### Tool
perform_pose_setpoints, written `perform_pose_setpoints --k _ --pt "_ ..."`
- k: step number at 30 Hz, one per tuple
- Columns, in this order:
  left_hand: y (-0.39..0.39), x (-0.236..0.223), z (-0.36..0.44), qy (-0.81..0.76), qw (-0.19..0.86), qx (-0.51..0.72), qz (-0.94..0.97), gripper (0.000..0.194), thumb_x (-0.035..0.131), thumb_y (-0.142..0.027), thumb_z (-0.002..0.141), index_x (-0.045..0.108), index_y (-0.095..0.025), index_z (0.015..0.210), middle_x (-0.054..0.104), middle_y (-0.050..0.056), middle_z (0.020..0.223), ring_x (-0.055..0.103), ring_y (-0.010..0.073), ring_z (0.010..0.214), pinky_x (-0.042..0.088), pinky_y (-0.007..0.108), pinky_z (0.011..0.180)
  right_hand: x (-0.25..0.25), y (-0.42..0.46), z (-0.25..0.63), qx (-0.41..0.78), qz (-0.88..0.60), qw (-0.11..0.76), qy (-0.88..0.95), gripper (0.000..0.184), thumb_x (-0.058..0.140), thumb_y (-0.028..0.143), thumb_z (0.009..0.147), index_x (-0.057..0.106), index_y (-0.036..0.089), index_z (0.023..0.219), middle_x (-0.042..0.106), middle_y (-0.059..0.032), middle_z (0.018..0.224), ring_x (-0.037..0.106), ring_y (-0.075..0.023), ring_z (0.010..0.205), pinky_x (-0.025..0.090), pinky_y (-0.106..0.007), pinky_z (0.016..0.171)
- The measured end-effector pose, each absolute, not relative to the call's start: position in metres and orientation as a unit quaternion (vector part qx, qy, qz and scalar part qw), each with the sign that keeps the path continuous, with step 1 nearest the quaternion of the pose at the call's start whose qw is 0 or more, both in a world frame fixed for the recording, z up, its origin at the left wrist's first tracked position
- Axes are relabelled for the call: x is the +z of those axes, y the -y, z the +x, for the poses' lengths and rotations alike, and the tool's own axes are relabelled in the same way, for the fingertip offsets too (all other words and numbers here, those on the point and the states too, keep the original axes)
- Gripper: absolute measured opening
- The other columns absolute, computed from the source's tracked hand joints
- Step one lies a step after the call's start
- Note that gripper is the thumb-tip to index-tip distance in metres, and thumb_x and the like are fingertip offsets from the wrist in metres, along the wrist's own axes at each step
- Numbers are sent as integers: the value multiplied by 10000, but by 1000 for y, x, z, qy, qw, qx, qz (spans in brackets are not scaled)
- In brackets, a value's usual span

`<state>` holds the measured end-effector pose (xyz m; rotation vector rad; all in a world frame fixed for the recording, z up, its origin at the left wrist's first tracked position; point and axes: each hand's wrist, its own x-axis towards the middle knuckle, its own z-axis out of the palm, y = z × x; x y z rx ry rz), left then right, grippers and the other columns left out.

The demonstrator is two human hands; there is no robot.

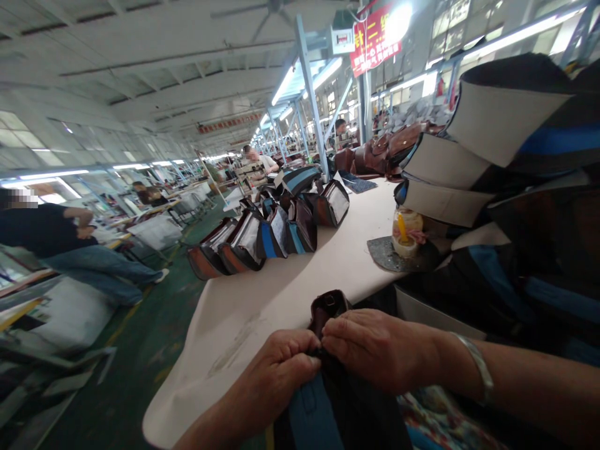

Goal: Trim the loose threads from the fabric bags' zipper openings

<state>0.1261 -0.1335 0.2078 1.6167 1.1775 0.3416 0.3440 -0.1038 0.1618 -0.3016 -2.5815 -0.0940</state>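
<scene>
On my feed, the dark bag point(351, 412) lies below both hands at the table edge, long axis running toward the wearer. Left hand point(281, 365) pinches its upper edge, nearer the blue stripe point(312, 412). Right hand point(379, 350) covers the top; can't tell if it grips.

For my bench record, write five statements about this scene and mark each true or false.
1. Both the left hand and right hand touch the dark bag. True.
2. A bangle circles the left wrist. False: it is on the right.
3. The row of bags stands on the floor. False: it stands on the pale table.
4. A red banner hangs overhead. True.
5. The jar stands directly on the table. False: a dark slab lies beneath it.
</scene>
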Motion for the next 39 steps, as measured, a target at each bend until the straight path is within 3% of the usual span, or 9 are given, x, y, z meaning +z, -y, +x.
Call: perform_pose_setpoints --k 4,7,12,15,18,24,33,39 --pt "138 213 133 -457 548 146 685 109 474 -246 784 505 -168 715 392 -25 695 349 133 690 294 265 645 167 103 339 -33 -148 209 966 121 467 138 947 586 114 957 591 -83 854 533 -197 694 438 -313 588" --pt "138 213 133 -448 555 152 684 86 465 -218 772 517 -164 730 417 -21 715 365 133 703 304 264 659 170 99 339 37 -160 210 964 127 503 84 898 566 106 1006 599 -97 930 558 -201 746 460 -309 611" --pt "138 204 123 -495 507 171 684 124 507 -260 792 568 -158 758 437 -30 700 391 130 690 310 257 647 163 94 346 202 -160 354 899 169 465 69 927 526 141 1067 600 -103 997 574 -188 903 494 -305 789" --pt "140 203 122 -507 485 171 692 159 514 -280 809 611 -154 821 477 -28 721 419 136 710 329 257 656 155 94 347 249 -139 381 880 148 534 142 937 520 150 1084 597 -95 1008 563 -180 900 486 -299 809" --pt "142 204 125 -517 470 167 696 157 509 -278 813 605 -155 792 485 -27 717 433 138 715 337 262 665 152 96 344 188 -122 367 903 88 484 124 957 547 130 1017 603 -91 951 555 -177 855 471 -282 752" --pt "143 204 126 -517 468 154 700 152 491 -278 809 545 -165 723 468 -27 705 440 142 717 341 273 675 159 103 342 -28 -99 243 964 256 353 150 1005 601 85 1000 580 -85 868 474 -196 705 392 -330 623" --pt "143 203 129 -516 516 147 668 139 478 -277 786 530 -158 737 487 -16 716 441 146 705 332 286 661 158 106 332 -61 -106 216 969 145 457 176 943 580 101 929 528 -65 802 438 -194 651 352 -318 553" --pt "140 204 125 -478 513 136 700 120 455 -238 821 506 -168 738 433 -24 724 397 138 720 321 266 652 163 91 327 48 -118 197 972 121 489 88 848 561 92 945 572 -86 851 475 -177 668 350 -296 545"
